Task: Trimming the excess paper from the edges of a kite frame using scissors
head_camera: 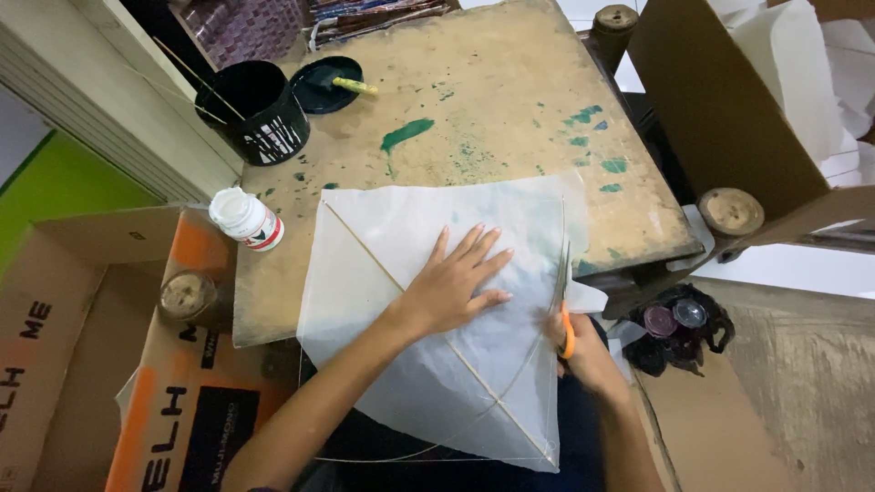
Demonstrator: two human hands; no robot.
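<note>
- Gripping orange-handled scissors [562,301], the right hand [583,351] is closed at the near right, blades along the right edge of the white paper kite [428,364].
- The left hand [451,287] lies open and flat on the kite, which overhangs the near edge of the stained wooden table [510,109].
- A white bottle [246,219] lies just left of the kite.
- Farther left stands a black bucket [255,114], with a dark lid [324,84] beside it.

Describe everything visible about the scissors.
The scissors have an orange handle and thin grey metal blades. The right hand grips the handle at the table's near edge; blades point away, along the right edge of the white paper sheet. The blades look nearly closed. The left hand presses the paper flat beside them.
</note>
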